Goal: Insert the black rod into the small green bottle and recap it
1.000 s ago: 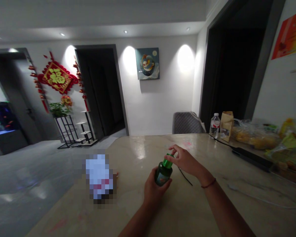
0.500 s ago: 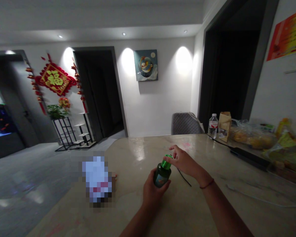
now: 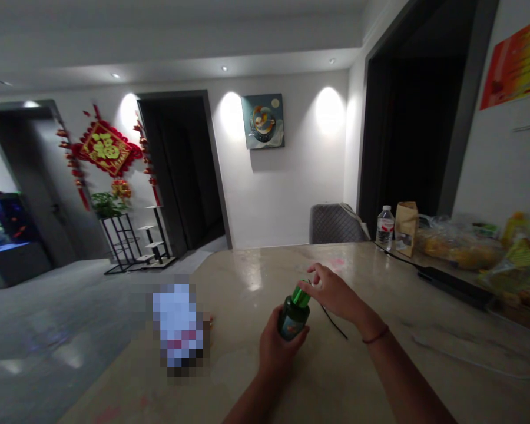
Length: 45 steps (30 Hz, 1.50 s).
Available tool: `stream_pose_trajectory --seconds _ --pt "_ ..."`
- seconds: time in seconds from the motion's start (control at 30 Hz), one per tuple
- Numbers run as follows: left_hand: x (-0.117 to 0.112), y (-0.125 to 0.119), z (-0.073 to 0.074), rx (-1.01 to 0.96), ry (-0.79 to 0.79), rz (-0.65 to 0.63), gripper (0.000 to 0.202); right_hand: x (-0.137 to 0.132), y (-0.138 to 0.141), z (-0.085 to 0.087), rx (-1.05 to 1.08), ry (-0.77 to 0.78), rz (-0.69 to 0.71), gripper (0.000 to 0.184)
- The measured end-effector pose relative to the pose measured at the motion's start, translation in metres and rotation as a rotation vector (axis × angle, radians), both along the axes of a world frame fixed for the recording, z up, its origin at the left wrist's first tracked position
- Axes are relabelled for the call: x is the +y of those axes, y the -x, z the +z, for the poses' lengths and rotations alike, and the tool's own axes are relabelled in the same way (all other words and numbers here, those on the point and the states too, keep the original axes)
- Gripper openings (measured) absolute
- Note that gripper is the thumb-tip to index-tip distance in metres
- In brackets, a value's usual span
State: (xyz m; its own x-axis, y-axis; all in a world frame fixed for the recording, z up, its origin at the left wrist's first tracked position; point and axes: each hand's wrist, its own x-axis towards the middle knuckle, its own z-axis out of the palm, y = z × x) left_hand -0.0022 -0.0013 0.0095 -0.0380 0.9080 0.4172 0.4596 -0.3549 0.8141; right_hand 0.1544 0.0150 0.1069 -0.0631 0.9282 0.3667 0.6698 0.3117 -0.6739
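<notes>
A small dark green bottle (image 3: 293, 320) with a shiny green cap (image 3: 300, 294) and a picture label is held tilted above the table (image 3: 229, 377). My left hand (image 3: 279, 347) wraps round its lower body from the left, thumb near the label. At the top of the cap, my right hand (image 3: 331, 293) closes its thumb and some fingers on the cap's upper right side, while other fingers curl above it. Part of that grip is hidden. Behind the right hand a thin black cord (image 3: 334, 322) lies on the tabletop.
On the left of the table lies a blurred-out, pale blue object (image 3: 181, 324). To the right stand a water bottle (image 3: 384, 228) and a paper bag (image 3: 406, 229), with plastic bags (image 3: 459, 244), a black power strip (image 3: 454, 287) and a white cable (image 3: 472, 362). A grey chair (image 3: 338, 224) stands behind.
The whole view has shifted slightly, so everything sits a little further right and lower. Both hands keep much the same hold on the bottle and its cap, which still sits on the bottle.
</notes>
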Motion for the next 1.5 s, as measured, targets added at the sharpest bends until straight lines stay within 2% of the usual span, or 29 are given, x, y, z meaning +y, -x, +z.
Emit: stream_pose_trajectory --seconds 0.07,0.3,0.4,0.53,0.73,0.83,0.93,1.07,1.23,1.5 --pt "-0.0004 -0.0004 0.0003 0.0 -0.007 0.009 0.052 0.0005 0.0 0.0 -0.015 0.03 -0.021 0.042" --pt "0.0003 -0.0005 -0.0005 0.007 -0.01 0.008 0.052 -0.0009 0.0 -0.0001 0.029 0.05 0.071 0.028" --pt "0.0017 0.0002 -0.0021 0.01 -0.012 -0.009 0.053 -0.0015 -0.0014 0.0 0.061 0.065 0.111 0.035" --pt "0.0026 0.0 -0.0032 -0.002 -0.015 -0.021 0.054 -0.0017 -0.0034 0.0007 0.063 0.103 0.096 0.043" --pt "0.0022 -0.0004 -0.0017 0.014 0.013 -0.014 0.056 -0.0015 -0.0044 0.0013 0.028 0.119 0.139 0.022" --pt "0.002 -0.0002 -0.0014 0.013 0.006 -0.006 0.056 -0.0015 -0.0058 0.0021 0.075 0.125 0.19 0.025" --pt "0.002 -0.0001 -0.0018 0.02 0.004 -0.009 0.055 -0.0002 -0.0062 0.0024 0.105 0.119 0.134 0.034" --pt "0.0028 0.0001 -0.0041 0.066 0.017 0.011 0.056 0.0024 -0.0042 0.0012 0.016 0.098 0.012 0.037" --pt "0.0043 0.0004 -0.0066 0.083 0.017 0.031 0.058 0.0001 -0.0033 0.001 -0.033 0.101 0.04 0.023" --pt "0.0014 -0.0005 -0.0024 0.07 0.032 0.017 0.056 -0.0006 -0.0018 0.0027 0.048 0.056 0.064 0.028"
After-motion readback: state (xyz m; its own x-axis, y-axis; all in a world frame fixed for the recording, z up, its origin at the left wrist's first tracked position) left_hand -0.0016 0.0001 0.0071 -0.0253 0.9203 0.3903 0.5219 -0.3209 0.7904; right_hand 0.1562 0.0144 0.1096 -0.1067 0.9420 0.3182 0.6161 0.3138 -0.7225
